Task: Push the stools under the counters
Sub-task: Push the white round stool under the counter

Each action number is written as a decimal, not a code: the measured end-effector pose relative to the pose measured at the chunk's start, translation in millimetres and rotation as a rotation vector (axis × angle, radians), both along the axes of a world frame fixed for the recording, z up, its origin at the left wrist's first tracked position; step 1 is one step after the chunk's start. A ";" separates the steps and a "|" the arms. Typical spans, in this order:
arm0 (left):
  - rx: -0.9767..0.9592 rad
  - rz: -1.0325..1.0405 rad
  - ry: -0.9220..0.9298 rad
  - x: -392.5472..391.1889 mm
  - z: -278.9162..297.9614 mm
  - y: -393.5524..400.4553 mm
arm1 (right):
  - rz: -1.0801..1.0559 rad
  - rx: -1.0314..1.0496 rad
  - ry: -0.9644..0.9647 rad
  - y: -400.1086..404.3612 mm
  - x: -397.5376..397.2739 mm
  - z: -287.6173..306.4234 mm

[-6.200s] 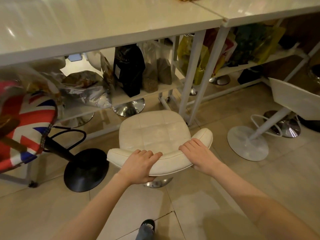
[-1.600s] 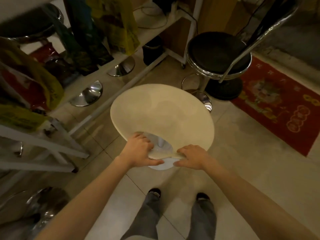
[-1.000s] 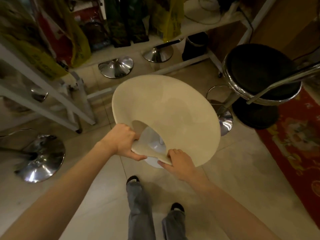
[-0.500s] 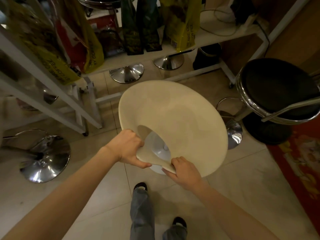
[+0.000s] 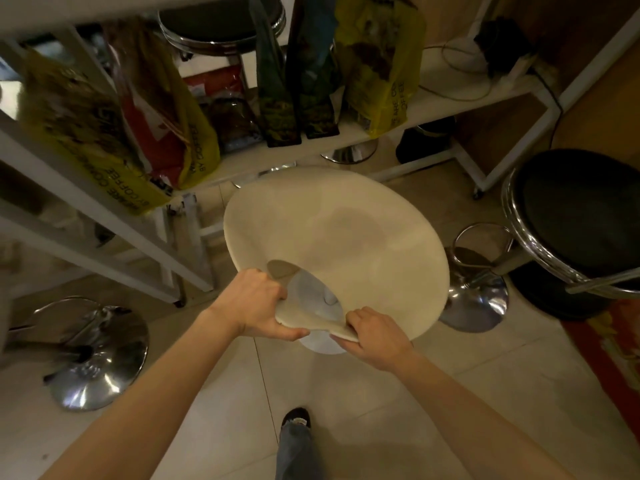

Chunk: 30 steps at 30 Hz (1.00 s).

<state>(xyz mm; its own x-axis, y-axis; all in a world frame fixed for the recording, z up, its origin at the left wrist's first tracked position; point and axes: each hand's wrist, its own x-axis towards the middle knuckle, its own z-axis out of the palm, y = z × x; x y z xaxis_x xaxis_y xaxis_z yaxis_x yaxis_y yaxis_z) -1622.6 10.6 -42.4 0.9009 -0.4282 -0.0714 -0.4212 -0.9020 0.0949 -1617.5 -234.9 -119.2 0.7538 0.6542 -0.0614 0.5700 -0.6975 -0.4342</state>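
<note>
A cream moulded stool [image 5: 346,244] with a cut-out handle in its low back stands in the middle of the floor, its far rim close to the white counter frame [image 5: 415,109]. My left hand [image 5: 256,303] grips the left end of the handle strip. My right hand [image 5: 372,336] grips its right end. The stool's white round base [image 5: 320,344] shows through the cut-out and under the handle. The counter top is a pale strip along the upper left edge.
Yellow, red and dark bags [image 5: 173,126] fill the counter's lower shelf. A black chrome-ringed stool [image 5: 581,220] stands at the right, over a chrome base [image 5: 474,303]. Another chrome base [image 5: 93,351] lies at the left. A red rug [image 5: 616,355] is at the right edge. My shoe [image 5: 296,417] is below.
The cream stool has moved closer to the counter shelf, both hands staying on its handle. My view has moved in with it, and one foot has dropped out of sight.
</note>
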 end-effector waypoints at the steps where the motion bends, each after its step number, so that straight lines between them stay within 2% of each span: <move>1: -0.004 0.009 0.006 5.3 0.2 6.8 | 0.003 0.002 -0.011 6.9 5.7 -0.7; 17: 0.039 0.094 0.061 62.8 1.7 81.8 | 0.021 0.007 -0.042 84.9 78.2 -12.2; 30: -0.050 0.208 -0.001 49.3 -14.1 50.6 | 0.213 -0.021 -0.053 50.5 111.1 -8.6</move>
